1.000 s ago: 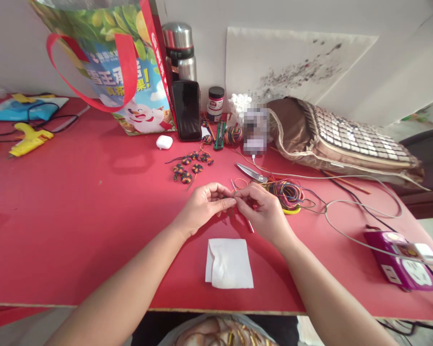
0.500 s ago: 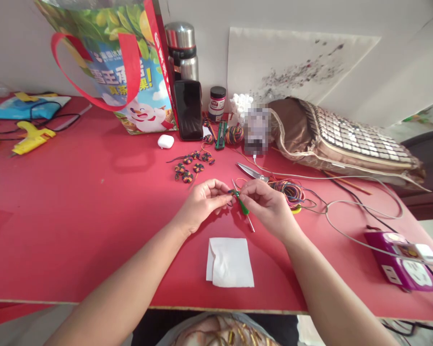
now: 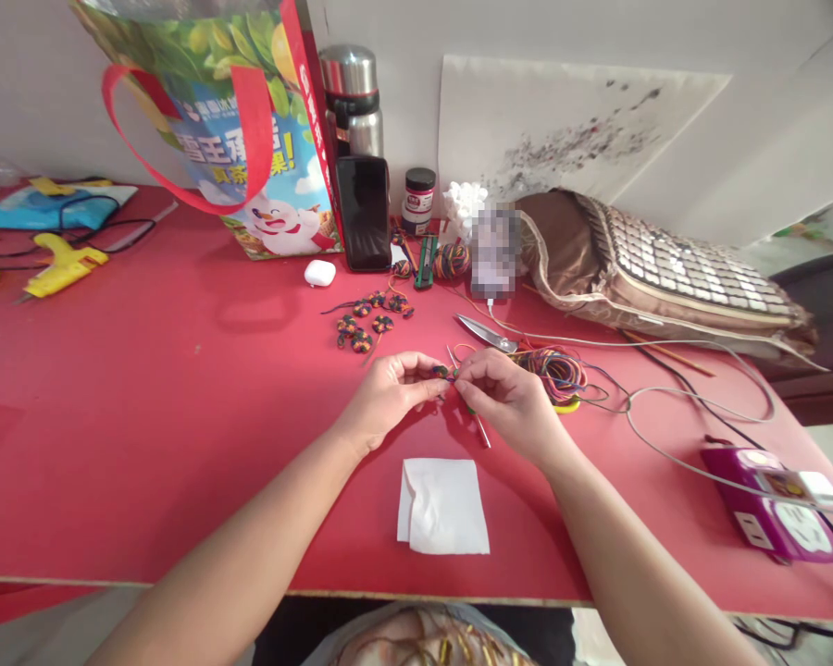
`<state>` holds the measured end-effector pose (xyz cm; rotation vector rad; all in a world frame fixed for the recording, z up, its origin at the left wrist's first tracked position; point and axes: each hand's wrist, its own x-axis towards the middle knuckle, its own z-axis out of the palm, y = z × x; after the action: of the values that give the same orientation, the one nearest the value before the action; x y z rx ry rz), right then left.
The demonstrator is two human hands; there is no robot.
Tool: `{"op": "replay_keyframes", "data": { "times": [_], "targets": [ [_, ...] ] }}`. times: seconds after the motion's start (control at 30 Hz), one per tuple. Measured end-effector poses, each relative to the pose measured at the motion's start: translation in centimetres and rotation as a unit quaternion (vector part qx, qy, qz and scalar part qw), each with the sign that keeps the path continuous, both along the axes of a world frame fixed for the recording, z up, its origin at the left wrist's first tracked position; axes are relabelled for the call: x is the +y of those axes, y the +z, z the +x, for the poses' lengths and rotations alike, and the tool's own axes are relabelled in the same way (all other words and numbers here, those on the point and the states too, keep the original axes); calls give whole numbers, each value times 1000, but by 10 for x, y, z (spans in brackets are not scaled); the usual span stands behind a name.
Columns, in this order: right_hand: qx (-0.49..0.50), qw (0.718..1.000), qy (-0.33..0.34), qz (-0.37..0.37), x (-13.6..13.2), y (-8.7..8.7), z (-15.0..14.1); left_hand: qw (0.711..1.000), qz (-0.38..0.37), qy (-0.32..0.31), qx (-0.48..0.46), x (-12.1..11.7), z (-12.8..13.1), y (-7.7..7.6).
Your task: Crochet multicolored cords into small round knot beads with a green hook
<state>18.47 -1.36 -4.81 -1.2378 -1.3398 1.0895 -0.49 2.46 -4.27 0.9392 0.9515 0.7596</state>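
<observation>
Clock centre: between left hand (image 3: 387, 400) and right hand (image 3: 510, 402), over table (image 3: 180, 425). Napkin (image 3: 445, 509) at 6. Yarn bundle (image 3: 561, 372) at 3, scissors (image 3: 484, 331) partly beneath. Yarn rounds (image 3: 362, 342) at 10; phone (image 3: 364, 215) at 11, thermos (image 3: 351, 74) behind. Glue gun (image 3: 62, 268) far out, past 9. Socket box (image 3: 753, 499) at 4.

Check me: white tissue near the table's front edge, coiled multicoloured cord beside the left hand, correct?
Not quite: the head view shows the coiled multicoloured cord beside the right hand. The white tissue is as you say.
</observation>
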Motion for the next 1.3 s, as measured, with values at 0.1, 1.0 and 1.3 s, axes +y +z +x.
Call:
{"op": "replay_keyframes", "data": {
  "times": [0.1,1.0,1.3],
  "targets": [
    [1,1000,1,2,3,2,6,1000,3,6,6,1,0,0],
    [223,961,101,-129,-3,3,-2,999,-4,-24,-39,-4,4,4],
    [274,946,106,-138,-2,2,-3,999,-9,-22,-47,-6,6,2]
  ]
}}
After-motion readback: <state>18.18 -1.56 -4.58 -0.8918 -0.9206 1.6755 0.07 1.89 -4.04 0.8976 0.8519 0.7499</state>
